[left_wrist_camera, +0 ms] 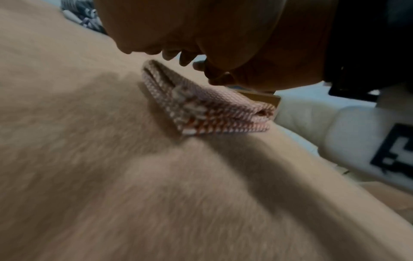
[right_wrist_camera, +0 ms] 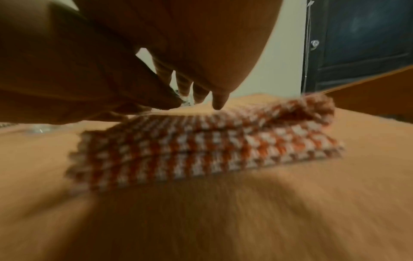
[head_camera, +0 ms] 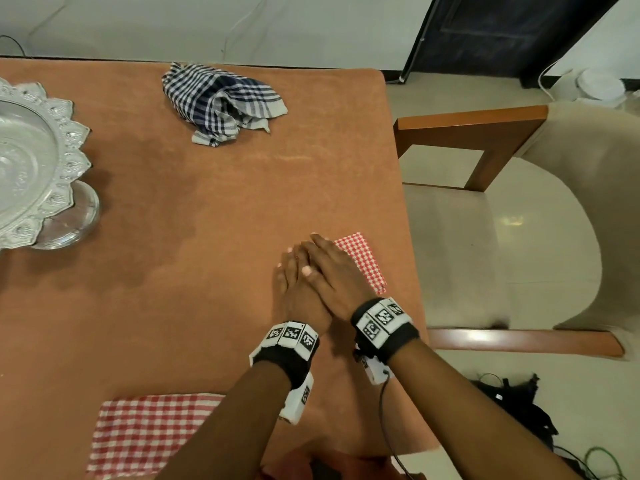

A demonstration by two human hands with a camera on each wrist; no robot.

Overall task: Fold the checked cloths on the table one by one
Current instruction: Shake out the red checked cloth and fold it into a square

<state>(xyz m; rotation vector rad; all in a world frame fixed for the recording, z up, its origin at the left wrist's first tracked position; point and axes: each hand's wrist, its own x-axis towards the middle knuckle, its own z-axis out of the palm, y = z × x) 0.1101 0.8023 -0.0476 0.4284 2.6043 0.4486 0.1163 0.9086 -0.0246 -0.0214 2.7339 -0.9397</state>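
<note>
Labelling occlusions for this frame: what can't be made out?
- Small red checked cloth: head view, left part hidden under right hand and left hand; whether they touch it is unclear.
- Large red checked cloth: right part behind the left forearm.
- Silver bowl: cut off by left edge.
- Both wrist views: motion blur hides the cloth's layers.

This looks like a dining room in a home. A tabletop (head_camera: 214, 202) covered with an orange-brown cloth carries an ornate glass pedestal bowl (head_camera: 38, 161) at its left edge and checked kitchen cloths (head_camera: 221, 102). Beside it stands a wooden dining chair (head_camera: 485, 209) with cream upholstery. The floor (head_camera: 519, 216) is glossy pale tile, the wall (head_camera: 207, 26) is plain white, and a dark door (head_camera: 502, 32) stands in the far corner.
</note>
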